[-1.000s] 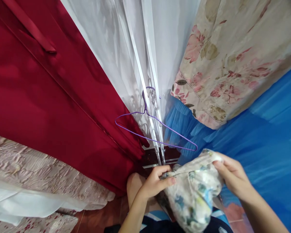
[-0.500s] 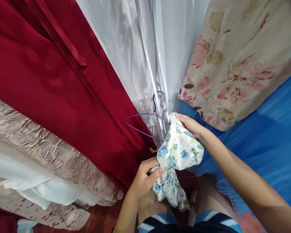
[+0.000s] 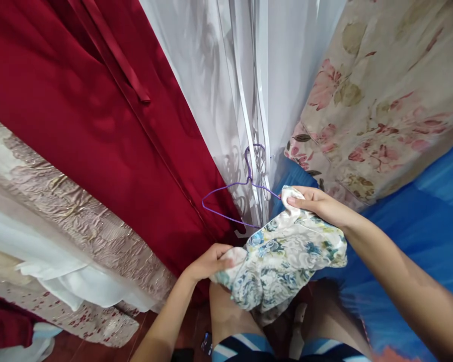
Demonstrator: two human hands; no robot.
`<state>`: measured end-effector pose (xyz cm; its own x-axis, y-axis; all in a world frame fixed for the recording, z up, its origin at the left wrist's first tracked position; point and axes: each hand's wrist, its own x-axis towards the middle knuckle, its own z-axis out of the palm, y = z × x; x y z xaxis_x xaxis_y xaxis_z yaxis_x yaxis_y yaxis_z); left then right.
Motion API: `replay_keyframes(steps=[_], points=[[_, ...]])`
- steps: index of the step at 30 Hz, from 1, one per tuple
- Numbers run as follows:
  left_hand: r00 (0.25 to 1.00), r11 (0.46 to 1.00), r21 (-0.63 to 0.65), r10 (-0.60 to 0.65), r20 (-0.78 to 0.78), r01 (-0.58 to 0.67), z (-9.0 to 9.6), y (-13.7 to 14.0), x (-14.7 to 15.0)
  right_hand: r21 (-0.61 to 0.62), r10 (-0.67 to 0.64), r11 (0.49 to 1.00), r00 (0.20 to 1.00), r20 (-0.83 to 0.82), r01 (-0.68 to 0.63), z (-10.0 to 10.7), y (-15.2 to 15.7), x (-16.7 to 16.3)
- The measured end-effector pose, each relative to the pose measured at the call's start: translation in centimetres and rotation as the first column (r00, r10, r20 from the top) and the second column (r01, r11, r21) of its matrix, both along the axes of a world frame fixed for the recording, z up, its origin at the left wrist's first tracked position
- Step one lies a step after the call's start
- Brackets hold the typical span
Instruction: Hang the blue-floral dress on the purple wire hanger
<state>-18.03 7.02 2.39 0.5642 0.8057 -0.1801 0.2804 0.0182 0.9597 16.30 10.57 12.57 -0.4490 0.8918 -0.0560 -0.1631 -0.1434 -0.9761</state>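
A white garment with blue and yellow flowers (image 3: 283,256) is stretched between my two hands above my knees. My left hand (image 3: 207,262) pinches its left edge between thumb and fingers. At its upper right corner my right hand (image 3: 320,203) is closed on the cloth, thumb on top. Just behind is a purple wire hanger (image 3: 226,187); its right arm runs to the garment's corner at my right hand, and the left arm is bare. Part of the hanger is hidden by the cloth.
Long hanging clothes surround me: a dark red one (image 3: 109,151) on the left, white fabric with ribbons (image 3: 200,65) ahead, a beige flowered one (image 3: 392,115) and a blue one (image 3: 407,241) on the right. A phone-like dark object (image 3: 207,343) lies on the reddish floor.
My left hand has moved left, and the garment, bunched and hanging before, is now spread wider. My right hand has shifted right, its thumb now over the corner.
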Motion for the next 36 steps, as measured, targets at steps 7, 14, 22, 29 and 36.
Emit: replay_keyframes(steps=[7,14,22,29,36], points=[[0.919,0.949,-0.205,-0.291,-0.267,0.241,2.2,-1.2,-4.6,0.034,0.028,0.999,0.997,0.078,-0.031,0.0,1.3,0.8],[0.707,0.744,0.667,0.492,-0.507,-0.039,5.7,5.9,-8.0,0.013,0.036,0.999,0.999,0.029,-0.036,-0.2,1.5,0.8],[0.941,0.746,0.580,0.315,0.124,-0.326,9.8,9.0,-0.6,-0.044,0.069,0.997,0.992,0.104,-0.064,-0.3,2.1,1.5],[0.816,0.609,0.604,0.564,0.127,-0.514,6.3,9.0,-1.8,0.532,-0.492,0.798,0.816,0.305,0.282,-4.7,-2.0,4.1],[0.732,0.420,0.769,0.675,0.090,-0.482,8.9,5.2,-1.1,0.679,-0.709,0.596,0.678,0.194,0.429,-2.9,-3.9,3.1]])
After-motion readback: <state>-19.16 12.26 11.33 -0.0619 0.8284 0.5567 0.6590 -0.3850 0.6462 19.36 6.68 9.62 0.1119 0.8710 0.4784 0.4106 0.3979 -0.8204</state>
